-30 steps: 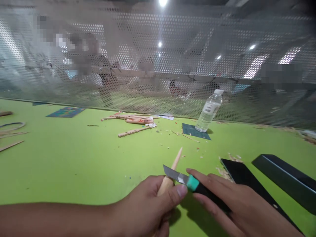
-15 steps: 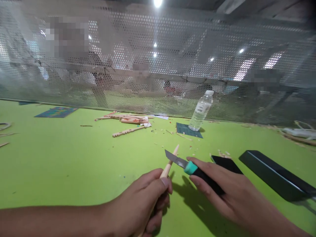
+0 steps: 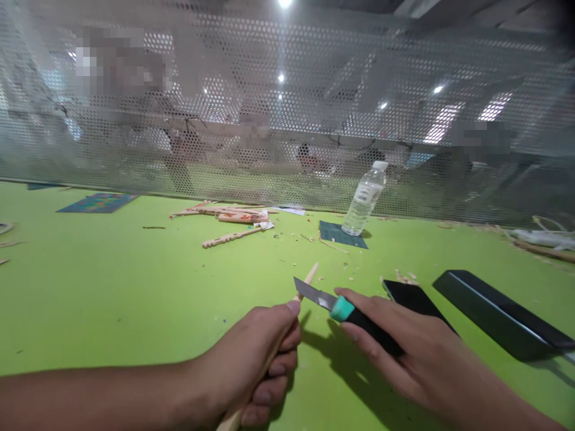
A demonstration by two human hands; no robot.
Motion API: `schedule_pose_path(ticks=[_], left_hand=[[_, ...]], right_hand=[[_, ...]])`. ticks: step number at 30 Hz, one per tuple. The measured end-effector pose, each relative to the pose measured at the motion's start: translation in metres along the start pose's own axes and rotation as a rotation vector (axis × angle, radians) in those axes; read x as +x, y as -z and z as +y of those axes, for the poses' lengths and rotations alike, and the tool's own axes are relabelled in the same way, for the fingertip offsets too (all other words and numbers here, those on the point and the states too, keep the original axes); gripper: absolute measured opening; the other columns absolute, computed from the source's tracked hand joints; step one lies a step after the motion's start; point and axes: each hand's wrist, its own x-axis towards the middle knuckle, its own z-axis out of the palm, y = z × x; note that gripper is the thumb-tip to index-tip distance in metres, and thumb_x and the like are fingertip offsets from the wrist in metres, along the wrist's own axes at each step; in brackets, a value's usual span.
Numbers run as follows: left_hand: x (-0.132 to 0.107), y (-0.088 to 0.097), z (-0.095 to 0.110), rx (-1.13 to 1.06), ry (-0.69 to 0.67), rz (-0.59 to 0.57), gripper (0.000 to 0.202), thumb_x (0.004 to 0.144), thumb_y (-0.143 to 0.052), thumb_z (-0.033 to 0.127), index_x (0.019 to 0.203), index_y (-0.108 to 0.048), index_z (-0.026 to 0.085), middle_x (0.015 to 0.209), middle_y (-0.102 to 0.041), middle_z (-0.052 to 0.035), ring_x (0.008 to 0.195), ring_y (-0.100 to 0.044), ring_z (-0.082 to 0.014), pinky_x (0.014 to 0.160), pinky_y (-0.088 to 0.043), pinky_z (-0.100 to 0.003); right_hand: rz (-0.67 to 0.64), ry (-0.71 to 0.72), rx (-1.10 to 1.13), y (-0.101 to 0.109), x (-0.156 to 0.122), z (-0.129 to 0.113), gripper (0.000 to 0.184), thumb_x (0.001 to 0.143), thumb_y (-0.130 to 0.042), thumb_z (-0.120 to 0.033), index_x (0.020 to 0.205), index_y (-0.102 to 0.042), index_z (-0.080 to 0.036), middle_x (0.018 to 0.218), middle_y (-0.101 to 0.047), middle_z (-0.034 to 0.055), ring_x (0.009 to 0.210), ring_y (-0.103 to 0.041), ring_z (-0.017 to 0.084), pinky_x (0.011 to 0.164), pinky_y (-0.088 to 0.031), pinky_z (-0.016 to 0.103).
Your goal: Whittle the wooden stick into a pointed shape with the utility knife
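Note:
My left hand is closed around a pale wooden stick, whose pointed tip sticks out past the thumb. Its lower end shows beneath the palm. In my right hand is a utility knife with a black and teal handle. The knife's bare blade lies across the stick just above my left thumb, near or on the wood; exact contact is hard to tell. Both hands are above the green table.
A water bottle stands on a dark sheet. Carved sticks and wood scraps lie farther back. Right of my right hand are a phone and a long black box. A perforated screen borders the table, people behind it.
My left thumb has shifted up the stick, and more of its lower end now shows. The knife has moved slightly left, with the blade nearer my left thumb.

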Motion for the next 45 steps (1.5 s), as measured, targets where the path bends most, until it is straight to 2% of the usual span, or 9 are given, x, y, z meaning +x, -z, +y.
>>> schedule_pose_path(ticks=[7, 11, 15, 18, 23, 31, 39, 42, 45], left_hand=[[0.0, 0.0, 0.0, -0.032, 0.046, 0.006, 0.042, 0.093, -0.043, 0.057, 0.067, -0.038, 0.025, 0.047, -0.032, 0.0099, 0.031, -0.017, -0.0062, 0.024, -0.018, -0.015], [-0.001, 0.003, -0.004, -0.006, 0.015, -0.058, 0.041, 0.091, -0.046, 0.059, 0.07, -0.039, 0.024, 0.047, -0.032, 0.0098, 0.033, -0.019, -0.0061, 0.026, -0.019, -0.014], [-0.003, 0.005, -0.007, 0.061, -0.111, -0.049, 0.032, 0.094, -0.058, 0.054, 0.087, -0.042, 0.027, 0.053, -0.038, 0.0123, 0.037, -0.021, -0.0056, 0.03, -0.021, -0.011], [-0.005, 0.002, -0.007, 0.148, -0.124, -0.06, 0.038, 0.094, -0.062, 0.061, 0.1, -0.044, 0.028, 0.05, -0.036, 0.0147, 0.037, -0.019, -0.0058, 0.031, -0.021, -0.011], [-0.006, -0.001, -0.008, 0.232, -0.183, -0.021, 0.053, 0.083, -0.072, 0.071, 0.093, -0.047, 0.026, 0.045, -0.036, 0.0156, 0.035, -0.022, -0.0044, 0.031, -0.023, -0.012], [-0.003, -0.002, -0.008, 0.241, -0.2, -0.032, 0.048, 0.086, -0.07, 0.068, 0.089, -0.048, 0.025, 0.044, -0.034, 0.0161, 0.032, -0.02, -0.0044, 0.029, -0.023, -0.012], [-0.003, -0.003, -0.01, 0.214, -0.18, 0.025, 0.045, 0.091, -0.063, 0.067, 0.094, -0.048, 0.025, 0.046, -0.038, 0.0145, 0.032, -0.024, -0.004, 0.029, -0.026, -0.011], [-0.003, -0.003, -0.011, 0.169, -0.156, 0.018, 0.038, 0.094, -0.062, 0.062, 0.098, -0.047, 0.026, 0.045, -0.038, 0.0148, 0.032, -0.021, -0.0047, 0.028, -0.023, -0.01], [0.0, -0.001, -0.013, 0.135, -0.152, 0.004, 0.04, 0.095, -0.059, 0.062, 0.088, -0.047, 0.025, 0.046, -0.036, 0.0137, 0.031, -0.021, -0.0042, 0.026, -0.024, -0.011]], right_hand=[[0.001, -0.004, -0.005, 0.0, 0.0, 0.0, 0.035, 0.107, -0.045, -0.036, 0.136, -0.06, -0.021, 0.109, -0.08, 0.0103, 0.084, -0.077, 0.023, 0.072, -0.062, 0.035], [0.002, 0.019, 0.002, 0.001, 0.003, -0.002, 0.034, 0.108, -0.044, -0.035, 0.134, -0.06, -0.02, 0.108, -0.08, 0.0104, 0.083, -0.078, 0.023, 0.071, -0.063, 0.035], [-0.056, 0.012, 0.073, 0.001, 0.004, -0.008, 0.035, 0.108, -0.043, -0.035, 0.133, -0.06, -0.019, 0.105, -0.08, 0.0104, 0.085, -0.079, 0.022, 0.072, -0.063, 0.032], [-0.104, 0.027, 0.16, 0.002, 0.004, -0.014, 0.036, 0.108, -0.042, -0.035, 0.135, -0.06, -0.019, 0.105, -0.08, 0.0093, 0.088, -0.079, 0.02, 0.074, -0.063, 0.03], [-0.174, 0.055, 0.244, 0.004, 0.006, -0.023, 0.039, 0.109, -0.041, -0.039, 0.132, -0.064, -0.018, 0.102, -0.081, 0.0086, 0.086, -0.079, 0.018, 0.073, -0.062, 0.026], [-0.22, 0.01, 0.278, 0.004, 0.006, -0.024, 0.039, 0.109, -0.041, -0.038, 0.133, -0.063, -0.016, 0.109, -0.081, 0.0104, 0.092, -0.079, 0.019, 0.077, -0.062, 0.028], [-0.054, 0.039, -0.019, -0.004, -0.001, -0.017, 0.043, 0.111, -0.037, -0.044, 0.139, -0.056, -0.018, 0.089, -0.077, 0.0065, 0.066, -0.075, 0.022, 0.052, -0.056, 0.034], [0.029, 0.009, -0.089, -0.003, 0.002, -0.009, 0.042, 0.11, -0.038, -0.045, 0.14, -0.055, -0.02, 0.093, -0.078, 0.0075, 0.068, -0.075, 0.023, 0.054, -0.055, 0.034], [0.063, 0.006, -0.087, 0.001, 0.006, -0.002, 0.039, 0.11, -0.039, -0.043, 0.136, -0.058, -0.02, 0.097, -0.079, 0.0082, 0.073, -0.076, 0.023, 0.06, -0.058, 0.035]])
